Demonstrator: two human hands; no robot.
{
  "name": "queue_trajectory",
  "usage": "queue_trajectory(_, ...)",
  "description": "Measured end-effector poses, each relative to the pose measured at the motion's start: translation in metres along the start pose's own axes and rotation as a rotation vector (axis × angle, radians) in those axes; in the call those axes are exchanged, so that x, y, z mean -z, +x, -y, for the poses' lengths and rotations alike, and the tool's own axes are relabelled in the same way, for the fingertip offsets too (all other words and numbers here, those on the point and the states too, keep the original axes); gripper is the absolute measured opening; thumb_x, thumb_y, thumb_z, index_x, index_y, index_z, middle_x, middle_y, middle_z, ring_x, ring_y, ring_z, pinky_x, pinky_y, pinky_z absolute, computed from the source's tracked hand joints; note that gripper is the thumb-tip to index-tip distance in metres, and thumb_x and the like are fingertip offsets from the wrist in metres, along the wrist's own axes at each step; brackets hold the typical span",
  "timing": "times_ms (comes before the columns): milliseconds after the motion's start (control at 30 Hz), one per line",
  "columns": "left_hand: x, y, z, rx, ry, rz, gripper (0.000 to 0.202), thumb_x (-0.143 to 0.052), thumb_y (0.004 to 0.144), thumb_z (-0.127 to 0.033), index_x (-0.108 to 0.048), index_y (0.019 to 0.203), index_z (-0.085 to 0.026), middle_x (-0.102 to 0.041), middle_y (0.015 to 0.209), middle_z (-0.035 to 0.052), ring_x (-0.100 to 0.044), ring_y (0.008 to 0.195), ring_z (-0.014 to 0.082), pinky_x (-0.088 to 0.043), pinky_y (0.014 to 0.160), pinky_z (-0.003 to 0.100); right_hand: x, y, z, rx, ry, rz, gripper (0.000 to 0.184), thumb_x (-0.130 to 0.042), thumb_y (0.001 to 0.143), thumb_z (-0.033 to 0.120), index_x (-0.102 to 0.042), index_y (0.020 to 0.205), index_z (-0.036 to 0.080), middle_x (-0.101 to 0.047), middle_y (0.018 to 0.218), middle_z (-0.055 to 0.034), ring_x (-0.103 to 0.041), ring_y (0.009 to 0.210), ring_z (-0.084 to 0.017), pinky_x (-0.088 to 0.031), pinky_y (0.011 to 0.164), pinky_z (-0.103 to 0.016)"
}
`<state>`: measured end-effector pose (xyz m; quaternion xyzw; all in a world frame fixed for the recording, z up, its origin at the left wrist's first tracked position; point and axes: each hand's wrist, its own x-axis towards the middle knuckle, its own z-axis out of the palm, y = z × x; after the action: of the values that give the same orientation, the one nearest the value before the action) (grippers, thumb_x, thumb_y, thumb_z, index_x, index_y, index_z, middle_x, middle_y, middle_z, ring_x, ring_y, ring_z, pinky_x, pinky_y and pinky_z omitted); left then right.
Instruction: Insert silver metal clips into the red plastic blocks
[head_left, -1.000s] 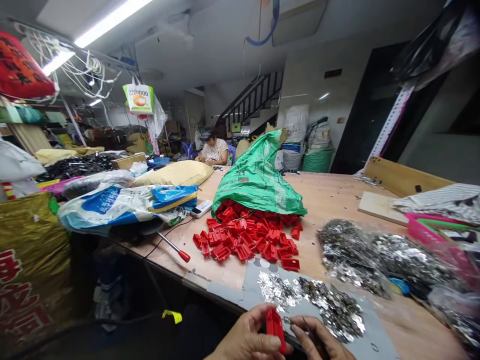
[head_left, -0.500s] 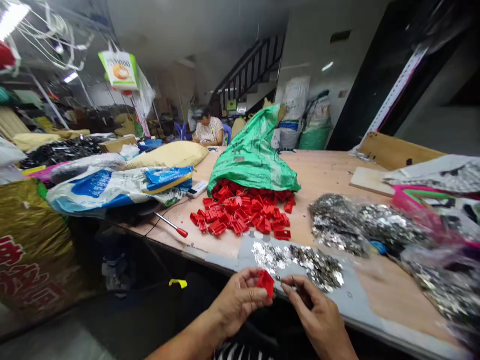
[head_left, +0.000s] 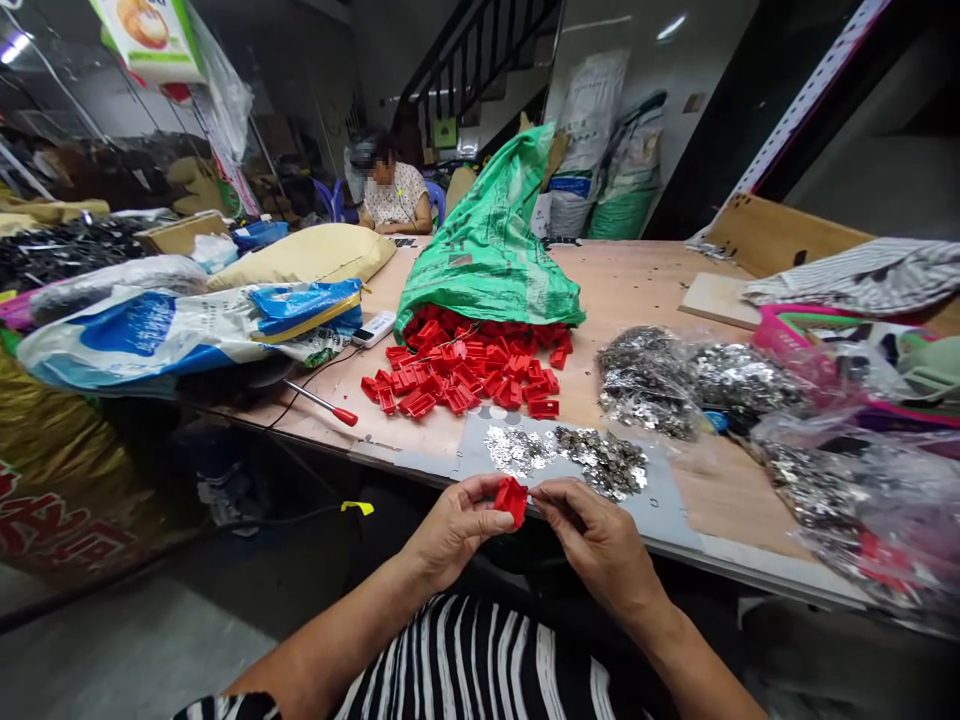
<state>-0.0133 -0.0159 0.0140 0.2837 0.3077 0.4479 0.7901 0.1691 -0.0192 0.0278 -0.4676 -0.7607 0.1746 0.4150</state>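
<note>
My left hand (head_left: 457,522) grips a small red plastic box-shaped part (head_left: 511,502) between thumb and fingers, its hollow side showing. Close on its right, my right hand (head_left: 589,530) is pinched shut with the fingertips at the part's edge. Whatever lies in that pinch is too small to make out; it may be a thin metal piece. Both hands are held just in front of the table's near edge. Beyond them, a pile of flat silvery metal pieces (head_left: 600,462) lies on a grey sheet (head_left: 667,500). Similar red parts (head_left: 457,380) spill from a green woven sack (head_left: 495,250).
Clear bags of metal pieces (head_left: 652,375) and a pink basket (head_left: 780,335) stand on the right. A red-tipped metal lever (head_left: 341,414) juts out at the left, near a blue-white sack (head_left: 150,340). Another person (head_left: 394,190) sits at the far side.
My right hand has come closer to the red part, its fingertips now at the edge. The camera view has tilted down, showing more of my striped shirt.
</note>
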Motion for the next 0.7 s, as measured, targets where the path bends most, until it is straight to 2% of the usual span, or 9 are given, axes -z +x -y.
queue_trajectory(267,0.0,-0.003,0.0,0.034,0.002,0.018,0.041,-0.08,0.062,-0.014,-0.069,0.101,-0.013,-0.067,0.097,0.007,-0.061,0.082,0.014,-0.046,0.078,0.026,0.012,0.005,-0.002,0.031,0.028,0.246,0.015,-0.05,0.091,0.023,-0.064,0.092,0.024,-0.069,0.086,-0.0054,-0.064,0.079,-0.019,-0.052,0.071,-0.031)
queue_trajectory(500,-0.003,-0.005,0.001,0.068,0.01,0.062,0.039,-0.08,0.063,-0.015,-0.071,0.1,-0.013,-0.067,0.097,0.0075,-0.06,0.085,0.0147,-0.046,0.078,0.025,0.017,0.006,-0.004,0.07,-0.037,0.332,0.018,-0.048,0.09,0.018,-0.065,0.093,0.023,-0.067,0.087,-0.0061,-0.062,0.078,-0.018,-0.05,0.07,-0.03)
queue_trajectory(700,-0.003,-0.005,0.004,0.083,-0.014,0.087,0.037,-0.079,0.065,-0.016,-0.07,0.101,-0.011,-0.067,0.098,0.0078,-0.061,0.084,0.0139,-0.044,0.081,0.026,0.013,0.006,-0.002,0.036,0.002,0.327,0.018,-0.048,0.091,0.02,-0.066,0.09,0.022,-0.065,0.084,-0.0058,-0.06,0.077,-0.017,-0.049,0.069,-0.03)
